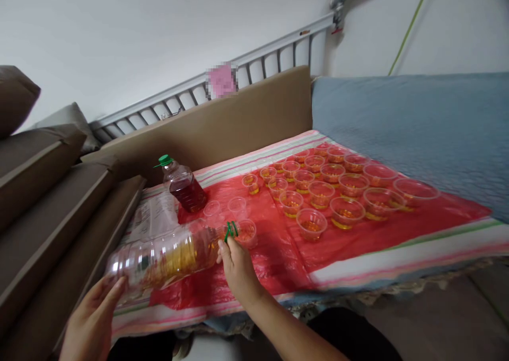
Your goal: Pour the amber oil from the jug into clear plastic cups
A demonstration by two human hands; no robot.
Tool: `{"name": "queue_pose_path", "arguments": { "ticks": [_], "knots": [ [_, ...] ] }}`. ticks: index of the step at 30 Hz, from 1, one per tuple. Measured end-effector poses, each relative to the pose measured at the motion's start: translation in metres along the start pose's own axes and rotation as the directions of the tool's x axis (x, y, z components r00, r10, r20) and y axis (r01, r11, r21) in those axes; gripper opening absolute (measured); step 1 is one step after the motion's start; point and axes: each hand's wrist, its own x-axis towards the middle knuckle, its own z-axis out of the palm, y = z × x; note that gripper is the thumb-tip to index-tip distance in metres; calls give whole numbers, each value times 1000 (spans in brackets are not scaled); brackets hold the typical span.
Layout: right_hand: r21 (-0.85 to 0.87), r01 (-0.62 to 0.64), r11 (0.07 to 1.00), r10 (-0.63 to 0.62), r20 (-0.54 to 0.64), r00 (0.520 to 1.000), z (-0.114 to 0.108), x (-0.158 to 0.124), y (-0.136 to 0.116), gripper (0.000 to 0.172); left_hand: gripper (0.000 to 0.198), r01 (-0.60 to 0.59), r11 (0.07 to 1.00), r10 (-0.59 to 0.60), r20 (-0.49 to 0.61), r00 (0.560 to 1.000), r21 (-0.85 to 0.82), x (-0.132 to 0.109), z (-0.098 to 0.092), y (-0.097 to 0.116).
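Note:
A large clear plastic bottle [170,257] with yellow liquid in it lies tilted almost sideways above the red plastic sheet [274,255]. My left hand [97,308] grips its base. At the neck, my right hand [236,268] is closed around the green ring and neck area. The bottle's mouth points right, over a clear plastic cup [247,234]; whether liquid is running out I cannot tell. Two more clear cups [237,206] stand just behind it. Several round cups [312,224] holding yellow liquid are set out in rows to the right.
An upright bottle of dark red liquid [189,191] with a green cap stands at the back left. Brown cushions [59,191] are stacked on the left. A brown backrest [238,114] and a blue covered one [405,117] border the surface, with a radiator [274,59] behind.

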Motion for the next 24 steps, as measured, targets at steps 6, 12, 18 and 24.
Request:
{"name": "queue_pose_path", "arguments": {
  "ticks": [6, 12, 18, 24],
  "knots": [
    [-19, 17, 1000, -17, -13, 1000, -1, 1, -1, 31, 52, -2, 1000, 2, -1, 1000, 1, -4, 2, 3],
    [-18, 24, 1000, -25, -22, 999, 1, 1, 1, 31, 54, -2, 999, 3, -34, 999, 40, -5, 1, 5],
    [-13, 9, 1000, -10, -11, 1000, 1, 0, 1, 33, 62, -38, 997, 38, 3, 999, 68, 5, -7, -9],
    [-19, 14, 1000, -14, -17, 1000, 1, 0, 0, 34, 61, -70, 995, 68, 36, 997, 69, 12, -12, -20]
  ]
}}
